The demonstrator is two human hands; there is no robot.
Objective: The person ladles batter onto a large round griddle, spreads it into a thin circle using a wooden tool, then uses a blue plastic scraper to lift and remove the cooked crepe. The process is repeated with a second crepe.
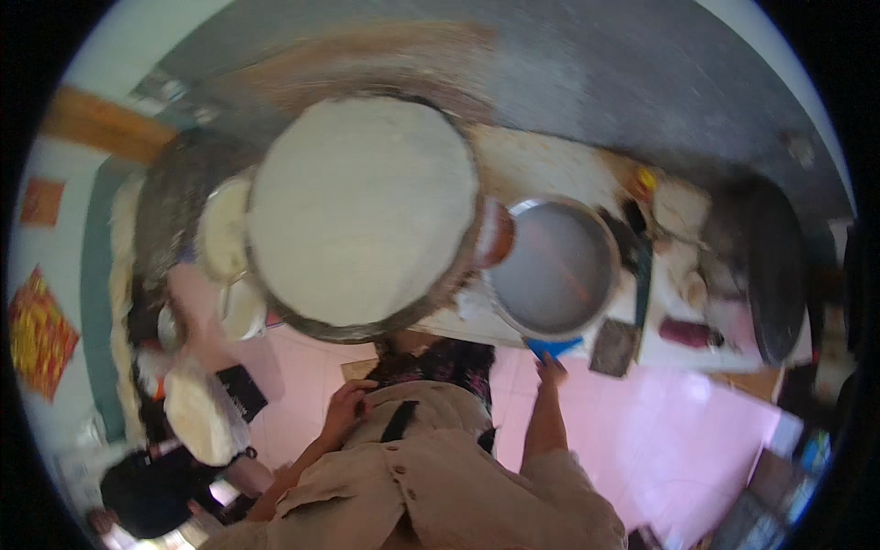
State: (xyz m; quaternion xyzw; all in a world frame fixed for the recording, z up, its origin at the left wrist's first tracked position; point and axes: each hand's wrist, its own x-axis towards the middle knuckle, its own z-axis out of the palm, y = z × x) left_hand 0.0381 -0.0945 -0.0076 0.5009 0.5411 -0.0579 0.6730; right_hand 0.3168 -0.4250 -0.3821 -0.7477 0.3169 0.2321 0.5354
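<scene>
My right hand is closed on a flat blue piece, which I cannot name more exactly, at the near rim of a round metal basin. Cloudy grey-white liquid fills much of the basin. My left hand rests by the front of my beige shirt, its fingers loosely bent with nothing visible in them. Ahead of me lies a large round griddle, its top covered by a pale, even layer like batter or a thin pancake. A reddish-brown container stands between griddle and basin.
Pale bowls stand left of the griddle. On the right of the counter are a dark slab, a dark red object and a large black round lid or pan. Another person in black is at the lower left, near a stack of pale round sheets.
</scene>
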